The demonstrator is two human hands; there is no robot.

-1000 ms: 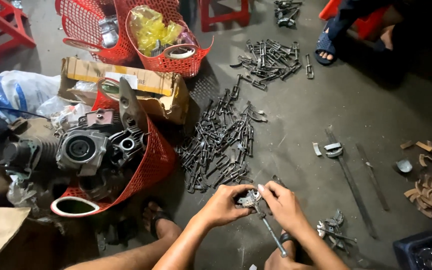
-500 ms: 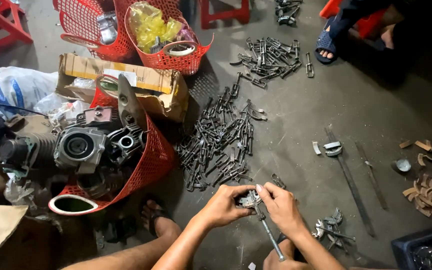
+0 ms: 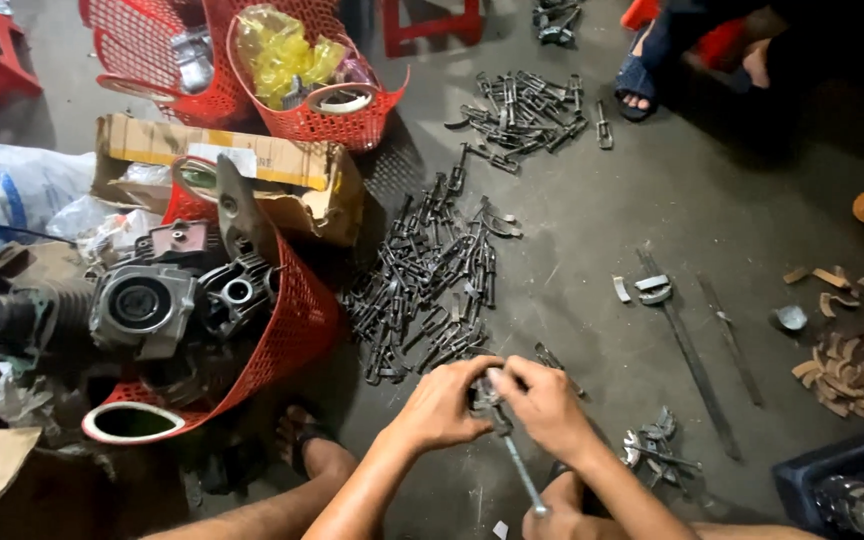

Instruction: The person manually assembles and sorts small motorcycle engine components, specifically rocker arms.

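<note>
Both hands meet low at centre, over the concrete floor [image 3: 592,230]. The left hand [image 3: 444,405] and right hand [image 3: 547,405] clench a small metal part [image 3: 485,392] between the fingertips — a thin steel rod [image 3: 519,468] runs down from it. Judged rigid, light, probably greasy; best pinched by its edges. A pile of similar metal pieces [image 3: 432,285] lies just beyond.

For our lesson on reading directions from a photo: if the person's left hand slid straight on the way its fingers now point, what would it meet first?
The left hand points right, at the small metal part both hands grip; just beyond it is the right hand.
</note>
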